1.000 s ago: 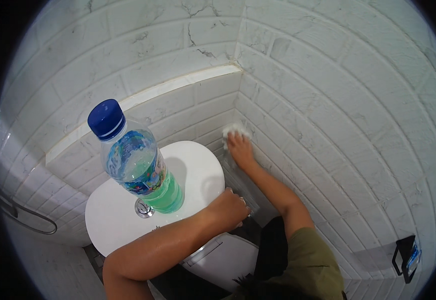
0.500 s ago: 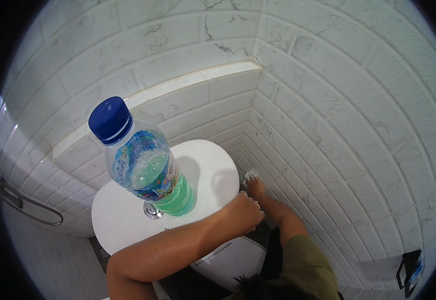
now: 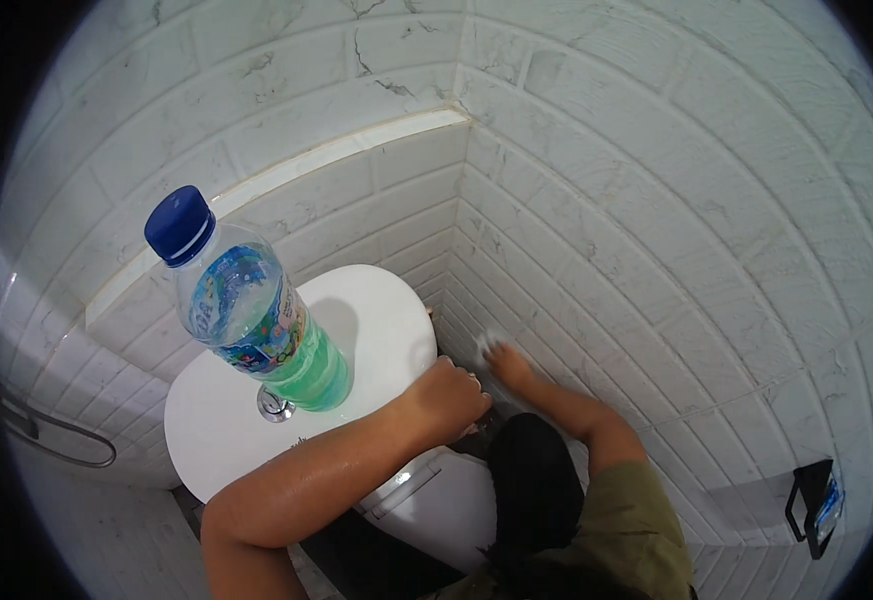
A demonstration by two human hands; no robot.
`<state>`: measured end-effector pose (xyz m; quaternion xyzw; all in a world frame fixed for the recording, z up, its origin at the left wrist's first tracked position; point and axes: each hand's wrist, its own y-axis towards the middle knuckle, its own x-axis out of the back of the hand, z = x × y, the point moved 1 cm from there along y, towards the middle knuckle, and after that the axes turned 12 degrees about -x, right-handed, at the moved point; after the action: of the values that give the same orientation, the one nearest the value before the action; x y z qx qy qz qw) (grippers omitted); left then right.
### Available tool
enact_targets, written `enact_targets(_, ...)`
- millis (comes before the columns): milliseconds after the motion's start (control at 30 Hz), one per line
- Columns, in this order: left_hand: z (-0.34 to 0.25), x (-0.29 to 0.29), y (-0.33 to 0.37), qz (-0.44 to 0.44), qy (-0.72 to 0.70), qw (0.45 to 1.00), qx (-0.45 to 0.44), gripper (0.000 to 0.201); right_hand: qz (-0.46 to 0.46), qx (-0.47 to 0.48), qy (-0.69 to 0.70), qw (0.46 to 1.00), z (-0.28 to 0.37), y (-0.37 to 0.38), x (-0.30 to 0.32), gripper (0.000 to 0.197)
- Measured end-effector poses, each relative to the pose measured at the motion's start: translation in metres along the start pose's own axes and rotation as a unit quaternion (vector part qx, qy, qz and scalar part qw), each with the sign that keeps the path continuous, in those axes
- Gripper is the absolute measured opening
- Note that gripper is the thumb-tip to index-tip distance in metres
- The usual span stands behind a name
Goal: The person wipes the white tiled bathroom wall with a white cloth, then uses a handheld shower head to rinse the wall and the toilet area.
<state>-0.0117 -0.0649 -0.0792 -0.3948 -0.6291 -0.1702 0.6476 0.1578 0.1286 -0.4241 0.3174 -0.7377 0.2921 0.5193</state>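
Note:
My right hand (image 3: 507,367) reaches low beside the toilet, close to the tiled side wall. Its fingers are closed round a small white wad (image 3: 484,346), blurred, whose kind I cannot make out. Across the front of the white toilet tank lid (image 3: 389,300) lies my left forearm. Past the lid's right end my left hand (image 3: 444,402) is curled closed, and whatever may be inside it is hidden. On the lid stands a clear plastic bottle (image 3: 246,310) with a blue cap, part-filled with green liquid, touched by neither hand.
A round chrome flush button (image 3: 276,404) sits in the lid beside the bottle. White marbled tile walls (image 3: 636,250) meet in a corner behind the tank. A black paper holder (image 3: 812,508) hangs at the right. A metal bar (image 3: 66,450) is on the left.
The whole view has shifted, so the tank and bottle appear farther left. My right hand with the white wad has moved along the wall and is blurred. My left hand stays curled.

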Motion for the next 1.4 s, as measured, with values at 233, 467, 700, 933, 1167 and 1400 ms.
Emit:
enact_targets(233,-0.002,-0.005,-0.001,0.0,0.008,1.0,-0.006,0.038,0.135,0.038,-0.066,0.988,0.005,-0.095,-0.055,0.043)
enact_targets(467,-0.006,0.004,-0.006,0.011,0.0,1.0,0.006,0.041,-0.286,-0.088,0.052,0.953,-0.023,-0.014,0.174,0.031)
enact_targets(700,-0.006,-0.001,-0.005,-0.005,0.031,0.999,-0.016,0.041,-0.119,-0.106,-0.021,0.987,-0.007,-0.119,0.045,0.039)
enact_targets(933,-0.011,0.01,-0.009,0.008,0.011,1.0,-0.007,0.039,-0.138,-0.205,0.106,0.963,-0.017,-0.194,0.063,0.04)
enact_targets(1167,-0.01,0.006,-0.012,-0.012,-0.003,1.0,0.001,0.04,-0.48,-0.345,-0.044,0.806,-0.068,-0.213,0.293,0.033)
enact_targets(1400,-0.013,0.014,-0.011,-0.001,0.003,1.0,-0.005,0.04,-0.216,-0.273,-0.011,0.937,-0.021,-0.237,0.114,0.034)
